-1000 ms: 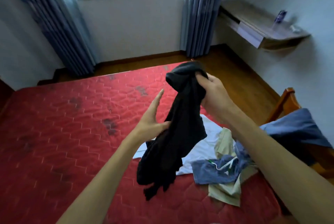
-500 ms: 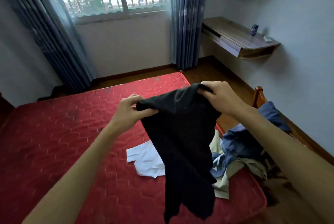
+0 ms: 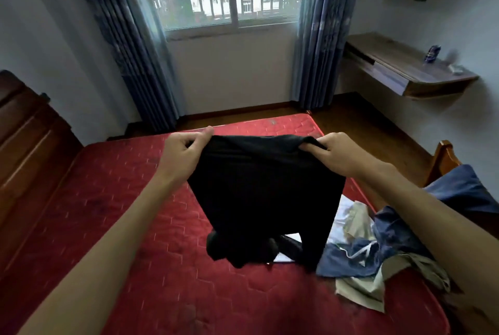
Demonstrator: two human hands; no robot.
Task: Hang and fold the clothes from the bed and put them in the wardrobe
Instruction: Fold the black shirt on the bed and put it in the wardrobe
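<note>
Head camera view, looking down over a bed: a person holds a black garment (image 3: 264,194) up in the air above the red mattress (image 3: 121,199). The left hand (image 3: 186,151) pinches one top corner between thumb and curled fingers. The right hand (image 3: 334,153) grips the other corner in the same way, so the top edge runs nearly straight between them. The cloth hangs down in a flat dark sheet, and its lower end is bunched just above the bed.

It looks like thin, soft fabric, light enough for two fingertip holds, with no stiffness of its own. It will probably sag and crumple wherever it is not held, so the two top corners seem the right places to hold it for folding or hanging.

To the right, at the mattress edge, lies a loose pile of clothes (image 3: 378,248) in blue, beige and white.

A second ago the garment dangled in a twisted bunch from the right hand alone, with the left hand open beside it. Half a second ago both hands held it close together; now they are well apart and the cloth is spread
</note>
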